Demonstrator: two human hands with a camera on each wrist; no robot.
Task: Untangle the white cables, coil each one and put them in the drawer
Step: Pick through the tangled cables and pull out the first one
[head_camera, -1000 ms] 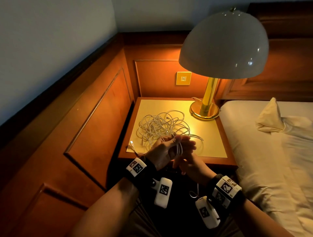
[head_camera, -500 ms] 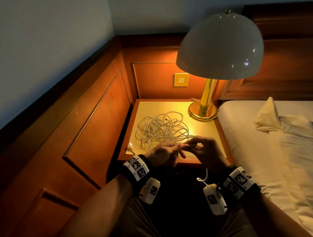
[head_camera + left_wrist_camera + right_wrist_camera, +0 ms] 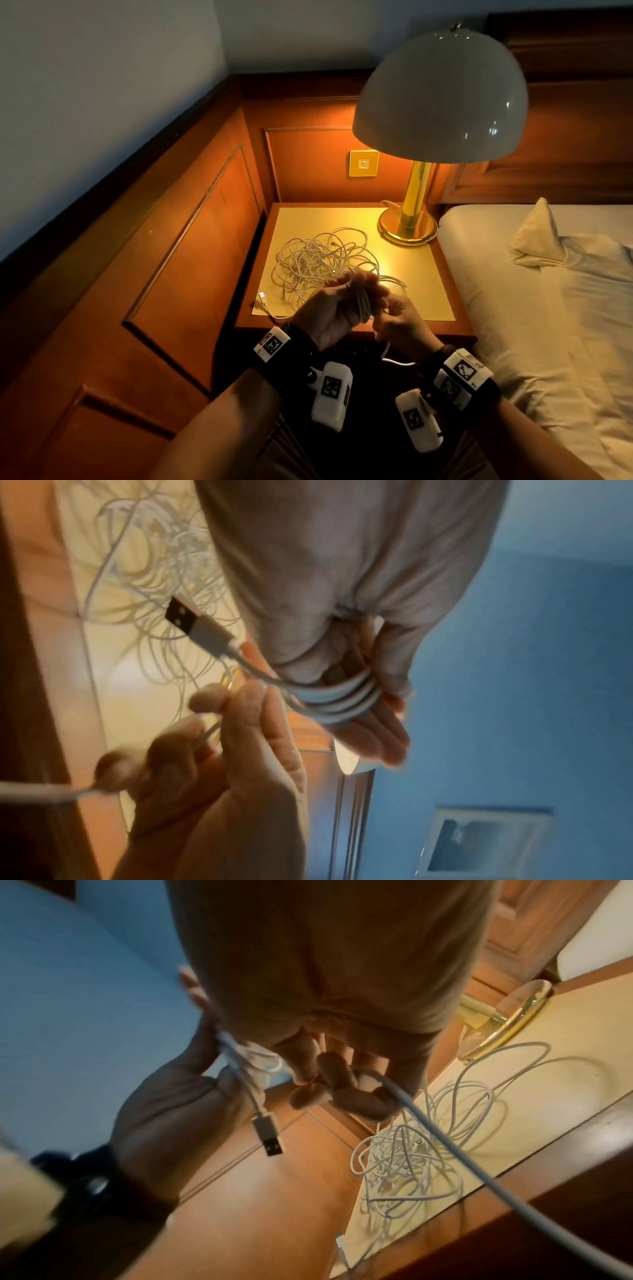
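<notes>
Over the near edge of the nightstand, the left hand stands palm toward the person with its fingers straight and close together, several turns of white cable wound round them; a USB plug on the cable's free end sticks out beside the thumb. Just to its right, the right hand has its fingertips curled and pinched on the running length of that same cable, which trails down from the hand toward the person's lap. Beyond the hands, toward the far left of the pale tabletop, lies the tangled heap of white cables, loops spilling to the right and another plug resting at the near left corner. At the far right corner stands a lit brass lamp with a white dome shade, its base clear of the heap. Behind it, a wall switch plate sits in reddish wood panelling that wraps the corner and runs along the left wall, with a light painted wall above. Right of the nightstand lies a bed in cream sheets with a small folded cloth, possibly a napkin, on it.
</notes>
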